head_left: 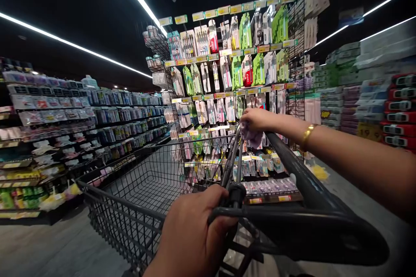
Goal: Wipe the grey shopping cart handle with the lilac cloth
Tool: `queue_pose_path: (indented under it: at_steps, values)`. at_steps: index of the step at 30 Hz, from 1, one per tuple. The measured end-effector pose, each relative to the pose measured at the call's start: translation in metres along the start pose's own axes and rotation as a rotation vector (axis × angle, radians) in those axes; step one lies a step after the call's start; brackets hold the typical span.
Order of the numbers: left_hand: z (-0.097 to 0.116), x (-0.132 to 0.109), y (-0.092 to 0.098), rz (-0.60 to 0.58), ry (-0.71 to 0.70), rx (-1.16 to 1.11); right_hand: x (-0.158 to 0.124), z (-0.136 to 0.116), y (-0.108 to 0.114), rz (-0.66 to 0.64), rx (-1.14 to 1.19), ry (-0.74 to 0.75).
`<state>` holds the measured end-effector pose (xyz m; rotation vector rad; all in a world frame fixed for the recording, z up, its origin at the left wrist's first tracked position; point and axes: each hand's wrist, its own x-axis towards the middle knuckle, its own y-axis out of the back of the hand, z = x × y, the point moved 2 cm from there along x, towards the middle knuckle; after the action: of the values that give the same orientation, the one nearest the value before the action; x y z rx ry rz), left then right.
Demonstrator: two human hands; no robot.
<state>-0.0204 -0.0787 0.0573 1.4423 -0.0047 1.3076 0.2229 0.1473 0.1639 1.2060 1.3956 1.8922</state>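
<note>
My left hand (pixel 191 233) is closed around the near rim and handle of a black wire shopping cart (pixel 136 190), at the bottom centre. My right hand (pixel 255 122) reaches forward over the cart's right side rail, its fingers closed on a crumpled pale purple cloth (pixel 251 136) pressed against the rail's far end. A gold bangle (pixel 307 136) sits on that wrist. The cart's basket holds nothing that I can see.
Straight ahead stands an end rack (pixel 227 78) hung with packaged toothbrushes and small goods under yellow price tags. Long stocked shelves (pixel 65 130) run down the aisle on the left. Stacked packs (pixel 373 95) fill the right side. Grey floor (pixel 48 246) lies to the left of the cart.
</note>
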Motion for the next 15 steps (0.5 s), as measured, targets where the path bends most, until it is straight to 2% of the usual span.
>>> queue_pose_path:
  at_steps: [4,9,12,15]
  values:
    - [-0.001,0.001,0.000,0.007,0.011,0.022,0.015,-0.007,-0.007,-0.103,0.079,-0.044]
    - [-0.005,-0.003,0.004,-0.006,0.021,-0.017,-0.007,-0.018,0.012,-0.247,0.273,0.057]
    - [-0.009,-0.008,0.007,-0.028,0.011,-0.053,-0.007,-0.016,0.015,-0.254,0.280,0.034]
    - [-0.010,-0.008,0.007,-0.023,0.003,-0.046,0.012,-0.008,0.004,-0.216,0.161,-0.049]
